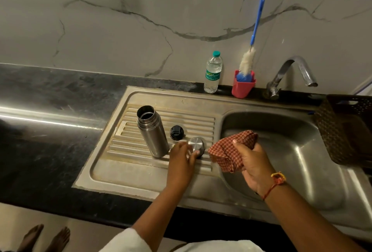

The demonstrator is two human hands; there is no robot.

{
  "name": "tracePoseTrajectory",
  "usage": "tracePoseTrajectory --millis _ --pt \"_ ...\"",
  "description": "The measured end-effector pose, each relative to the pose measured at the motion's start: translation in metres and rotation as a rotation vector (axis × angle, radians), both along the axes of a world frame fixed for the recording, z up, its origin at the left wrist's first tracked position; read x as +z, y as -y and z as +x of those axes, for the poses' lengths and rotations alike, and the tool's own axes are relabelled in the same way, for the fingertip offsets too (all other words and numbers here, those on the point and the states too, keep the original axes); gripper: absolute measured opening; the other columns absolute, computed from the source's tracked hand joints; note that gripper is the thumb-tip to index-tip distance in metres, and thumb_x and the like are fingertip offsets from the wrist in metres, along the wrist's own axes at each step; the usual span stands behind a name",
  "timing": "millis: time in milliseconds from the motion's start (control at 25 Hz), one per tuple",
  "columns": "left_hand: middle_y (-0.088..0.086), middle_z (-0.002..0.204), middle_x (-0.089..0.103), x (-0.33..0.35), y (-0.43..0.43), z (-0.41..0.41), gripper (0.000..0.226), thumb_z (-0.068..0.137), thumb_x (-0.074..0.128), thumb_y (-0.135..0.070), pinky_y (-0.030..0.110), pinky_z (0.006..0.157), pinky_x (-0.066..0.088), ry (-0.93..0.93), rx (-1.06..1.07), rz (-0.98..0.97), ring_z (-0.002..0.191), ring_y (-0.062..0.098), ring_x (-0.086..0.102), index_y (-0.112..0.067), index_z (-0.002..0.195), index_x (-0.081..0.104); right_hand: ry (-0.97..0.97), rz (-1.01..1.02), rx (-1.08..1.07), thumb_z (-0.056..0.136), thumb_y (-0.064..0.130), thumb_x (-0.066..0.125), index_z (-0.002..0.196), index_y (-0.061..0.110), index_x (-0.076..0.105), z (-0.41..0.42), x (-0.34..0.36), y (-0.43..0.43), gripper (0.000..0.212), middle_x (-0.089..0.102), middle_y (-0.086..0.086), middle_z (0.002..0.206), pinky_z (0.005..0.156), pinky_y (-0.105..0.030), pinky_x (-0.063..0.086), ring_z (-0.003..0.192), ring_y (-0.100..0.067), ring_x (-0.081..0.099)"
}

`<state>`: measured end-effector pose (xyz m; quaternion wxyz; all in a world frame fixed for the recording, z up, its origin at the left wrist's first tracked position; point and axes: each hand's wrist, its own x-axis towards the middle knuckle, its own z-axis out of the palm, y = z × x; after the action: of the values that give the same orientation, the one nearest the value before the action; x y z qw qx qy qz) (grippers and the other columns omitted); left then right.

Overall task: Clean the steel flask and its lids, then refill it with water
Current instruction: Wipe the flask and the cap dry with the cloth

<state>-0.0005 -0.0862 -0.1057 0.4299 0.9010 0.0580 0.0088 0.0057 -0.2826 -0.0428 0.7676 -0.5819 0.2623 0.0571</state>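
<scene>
Setting: black stone counter under a veined marble wall, with a steel sink [201,98] set in, drainboard to the left, basin to the right.

Steel flask [152,131] stands upright on the drainboard ribs with its mouth open, probably so it can drain and air. The inside is dark; I cannot tell whether it holds water.

Black inner lid [177,132] lies just beside the flask, apart from it.

Steel cap [196,145] sits on the ribs in front of the inner lid. Left hand [182,159] has thumb and fingers curled round its side, gripping it.

Right hand [251,163] is at the basin's edge, fingers closed on a bunched checked cloth [231,149]. Judgement: the cap is next for wiping, and the cloth is held ready close by.

Plastic water bottle [213,72] stands capped at the back edge, clear inside; level not readable. Likely the refill source, though the tap [291,72] is also near.

Red holder [243,88] keeps a blue-handled bottle brush [255,30] leaning on the wall, bristles down, over something blue.

Brown basket [346,129] at right: contents hidden
</scene>
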Motion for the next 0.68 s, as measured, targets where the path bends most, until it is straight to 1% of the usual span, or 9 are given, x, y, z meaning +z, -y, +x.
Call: tracePoseTrajectory --millis 80,120,160,240,320,400,480,560,680 --pt "0.009 0.140 0.047 -0.008 0.010 0.014 0.065 0.084 0.083 -0.030 0.038 0.109 0.043 -0.074 -0.024 0.044 0.128 0.026 0.045 -0.010 0.137 0.051 -0.005 -0.047 -0.013 0.094 0.020 0.066 0.128 0.012 0.057 -0.002 -0.001 0.004 0.037 0.071 -0.011 0.115 0.087 -0.045 0.058 0.100 -0.027 0.071" --pt "0.011 0.142 0.044 -0.011 0.013 0.019 0.077 0.078 0.087 -0.032 0.039 0.110 0.042 -0.087 -0.029 0.064 0.128 0.027 0.043 -0.008 0.140 0.047 -0.011 -0.059 -0.021 0.094 0.025 0.066 0.129 0.012 0.057 -0.003 0.000 0.006 0.039 0.071 -0.010 0.115 0.090 -0.046 0.057 0.101 -0.026 0.071" --pt "0.012 0.142 0.043 -0.013 0.016 0.022 0.081 0.075 0.090 -0.032 0.040 0.110 0.043 -0.100 -0.030 0.086 0.128 0.029 0.043 -0.007 0.139 0.046 -0.014 -0.061 -0.036 0.094 0.029 0.065 0.128 0.012 0.058 -0.005 0.003 0.009 0.038 0.072 -0.009 0.113 0.092 -0.046 0.057 0.101 -0.025 0.071" --pt "0.015 0.140 0.043 -0.018 0.017 0.026 0.075 0.073 0.090 -0.026 0.041 0.109 0.044 -0.107 -0.006 0.111 0.126 0.032 0.046 -0.006 0.133 0.050 -0.012 -0.051 -0.076 0.095 0.034 0.062 0.123 0.011 0.062 -0.007 0.006 0.014 0.035 0.073 -0.008 0.109 0.094 -0.045 0.056 0.100 -0.024 0.071" --pt "0.008 0.128 0.049 -0.011 0.018 0.023 0.062 0.072 0.089 -0.018 0.034 0.101 0.046 -0.077 0.041 0.031 0.118 0.027 0.051 -0.012 0.123 0.055 0.001 -0.057 -0.110 0.096 0.037 0.061 0.120 0.012 0.065 -0.010 0.007 0.020 0.035 0.074 -0.008 0.108 0.096 -0.046 0.055 0.100 -0.024 0.071" --pt "-0.006 0.110 0.056 0.006 0.022 0.017 0.056 0.071 0.088 -0.014 0.025 0.085 0.050 -0.041 0.055 -0.134 0.099 0.012 0.058 -0.025 0.112 0.052 0.018 -0.058 -0.134 0.095 0.040 0.061 0.118 0.016 0.067 -0.011 0.008 0.023 0.033 0.074 -0.008 0.108 0.097 -0.049 0.054 0.102 -0.025 0.071" --pt "-0.008 0.108 0.063 0.024 0.028 0.011 0.059 0.074 0.085 -0.006 0.019 0.076 0.054 -0.068 0.023 -0.350 0.091 0.004 0.065 -0.030 0.114 0.048 0.041 -0.014 -0.141 0.095 0.039 0.059 0.115 0.019 0.066 -0.012 0.015 0.022 0.029 0.073 -0.009 0.112 0.100 -0.049 0.052 0.105 -0.025 0.070" --pt "-0.003 0.115 0.066 0.037 0.037 0.008 0.062 0.077 0.083 0.000 0.021 0.076 0.057 -0.085 -0.005 -0.532 0.095 0.007 0.070 -0.030 0.122 0.053 0.076 0.016 -0.092 0.092 0.043 0.058 0.117 0.023 0.065 -0.012 0.025 0.019 0.032 0.070 -0.007 0.118 0.102 -0.047 0.050 0.110 -0.024 0.067" --pt "0.003 0.121 0.069 0.052 0.050 0.005 0.066 0.077 0.081 0.008 0.031 0.086 0.060 -0.037 -0.070 -0.621 0.106 0.017 0.070 -0.028 0.128 0.060 0.131 0.041 0.056 0.083 0.046 0.059 0.127 0.025 0.063 -0.015 0.034 0.014 0.049 0.068 -0.002 0.126 0.098 -0.041 0.052 0.115 -0.020 0.065"
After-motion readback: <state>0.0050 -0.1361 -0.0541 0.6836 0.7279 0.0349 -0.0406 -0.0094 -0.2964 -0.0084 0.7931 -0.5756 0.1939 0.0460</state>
